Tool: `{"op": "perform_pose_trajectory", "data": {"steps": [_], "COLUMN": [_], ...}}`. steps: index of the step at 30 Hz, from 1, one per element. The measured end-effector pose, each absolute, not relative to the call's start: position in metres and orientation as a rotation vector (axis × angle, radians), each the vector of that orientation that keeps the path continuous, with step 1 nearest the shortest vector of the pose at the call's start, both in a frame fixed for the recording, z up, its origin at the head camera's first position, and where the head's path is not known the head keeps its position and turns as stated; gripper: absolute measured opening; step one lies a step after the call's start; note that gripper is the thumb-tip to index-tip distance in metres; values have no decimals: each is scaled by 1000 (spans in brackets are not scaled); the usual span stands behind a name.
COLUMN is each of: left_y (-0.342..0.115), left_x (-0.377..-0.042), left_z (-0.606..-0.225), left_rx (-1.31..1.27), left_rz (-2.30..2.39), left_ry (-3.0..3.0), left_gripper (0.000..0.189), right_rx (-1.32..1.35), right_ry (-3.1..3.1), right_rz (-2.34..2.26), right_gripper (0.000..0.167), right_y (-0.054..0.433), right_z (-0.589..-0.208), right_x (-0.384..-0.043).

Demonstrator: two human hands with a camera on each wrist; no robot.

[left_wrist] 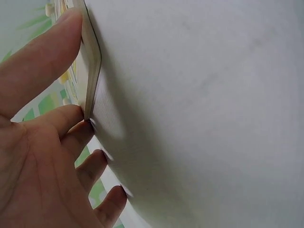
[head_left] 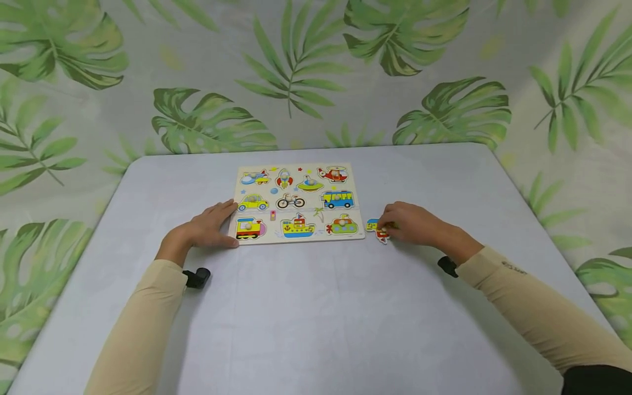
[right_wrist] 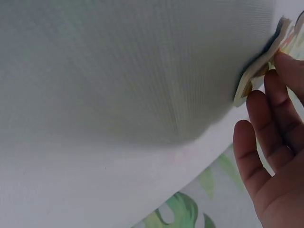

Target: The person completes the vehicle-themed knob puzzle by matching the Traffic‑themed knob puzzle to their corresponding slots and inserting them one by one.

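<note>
Puzzle board (head_left: 296,202): wooden, flat on the grey table (head_left: 316,307), 9 vehicle pieces seated in 3 rows; each appears to carry a small knob.
Loose piece (head_left: 379,229): yellow and red cut-out, lying on the table just beside the board's near right corner, apart from the board.
Left hand (head_left: 213,225): fingers straight and relaxed, laid against the board's left edge near the train piece (head_left: 249,228); the left wrist view shows the thumb (left_wrist: 45,57) and a fingertip touching the board's edge (left_wrist: 92,66). It presses, it grips nothing.
Right hand (head_left: 412,222): fingers curled down over the loose piece, fingertips on it; the right wrist view shows the piece (right_wrist: 259,71) at the fingertips (right_wrist: 285,64). Whether it is pinched or only touched cannot be told.
Risk 1: the piece is thin and flat on a smooth table; a shallow pinch on its rim, not the knob, would likely let it slip or skid away.
Risk 2: the left hand only braces 1 side; a sideways push could slide the board and unsettle the seated pieces.
Risk 3: all 9 recesses look filled; the loose piece's place is not visible, so forcing it could lift a neighbour.
</note>
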State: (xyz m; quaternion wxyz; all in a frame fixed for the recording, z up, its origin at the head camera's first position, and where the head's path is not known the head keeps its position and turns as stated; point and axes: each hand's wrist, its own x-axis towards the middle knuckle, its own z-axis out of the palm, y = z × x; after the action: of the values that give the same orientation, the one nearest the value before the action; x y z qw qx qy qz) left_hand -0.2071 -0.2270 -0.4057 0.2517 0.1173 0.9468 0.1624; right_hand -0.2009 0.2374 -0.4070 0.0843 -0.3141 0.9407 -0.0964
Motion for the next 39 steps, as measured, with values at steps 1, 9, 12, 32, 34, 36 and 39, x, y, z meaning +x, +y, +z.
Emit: {"op": "perform_pose_trajectory", "data": {"steps": [1,9,12,32,34,36,39], "left_y": [-227,-225,-226,-227,-227,-226,-226], "left_x": [-207,-207,-207,-208,-208,-208,-207], "left_z": [-405,-403,-403,-405,-405,-404,-405], "left_rx": [318,302,303,307,304,306,300], "left_rz": [439,436,433,430,430,433,434], "left_ry": [2575,2566,2567,2575,2575,2574,2572], "left_gripper": [101,102,102,102,102,102,102], "right_rx": [-928,-822,-805,-896,-907,-924,-929], "right_ry": [2809,2819,2818,2745,2724,2706,2690], "right_rz": [-289,-295,-283,-465,-511,-545,-558], "right_gripper": [12,9,11,14,16,17,18], "right_y": [238,239,238,248,250,251,252], "right_z": [-406,-402,-402,-417,-418,-418,-417], "right_x": [-200,-198,-198,-205,-206,-207,-209]}}
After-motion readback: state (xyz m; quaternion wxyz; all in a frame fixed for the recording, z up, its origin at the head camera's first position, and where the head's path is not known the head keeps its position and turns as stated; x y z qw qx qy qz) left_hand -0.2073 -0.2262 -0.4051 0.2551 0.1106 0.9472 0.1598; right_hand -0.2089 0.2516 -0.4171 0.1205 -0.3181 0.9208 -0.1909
